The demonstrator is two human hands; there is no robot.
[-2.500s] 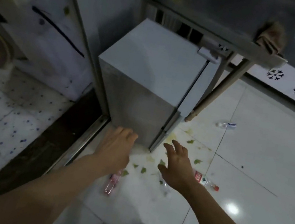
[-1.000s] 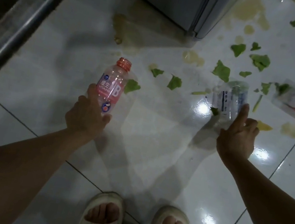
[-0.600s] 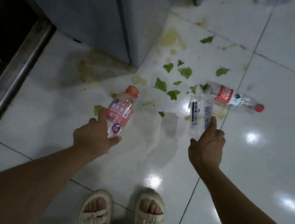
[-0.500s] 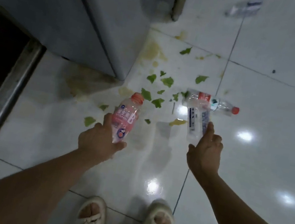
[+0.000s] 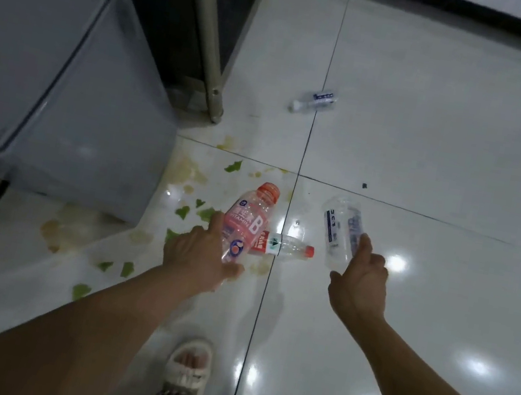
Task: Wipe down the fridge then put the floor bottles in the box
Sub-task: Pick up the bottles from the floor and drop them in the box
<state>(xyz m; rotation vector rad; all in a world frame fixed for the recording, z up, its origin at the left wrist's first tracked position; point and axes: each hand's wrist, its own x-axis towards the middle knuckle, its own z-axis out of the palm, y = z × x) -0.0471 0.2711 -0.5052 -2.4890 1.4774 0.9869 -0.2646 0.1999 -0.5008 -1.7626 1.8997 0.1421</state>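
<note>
Left hand [image 5: 198, 256] grips a pink-labelled clear plastic bottle with orange cap [image 5: 246, 221]. Right hand [image 5: 359, 281] grips a clear cylindrical plastic bottle with blue print [image 5: 339, 234]. Both are held above the glossy white tiled floor [image 5: 433, 158]. Between them a red-capped clear bottle [image 5: 282, 245] lies on its side; another small clear bottle [image 5: 314, 100] lies well apart, beyond the smooth grey fridge [image 5: 50, 56]. Torn green leaf scraps [image 5: 233, 166] litter the tiles.

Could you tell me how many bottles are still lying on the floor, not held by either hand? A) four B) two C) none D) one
B: the left hand holds the pink bottle and the right hand holds a clear bottle, while the red-capped bottle and a small clear bottle farther off lie on the floor.
</note>
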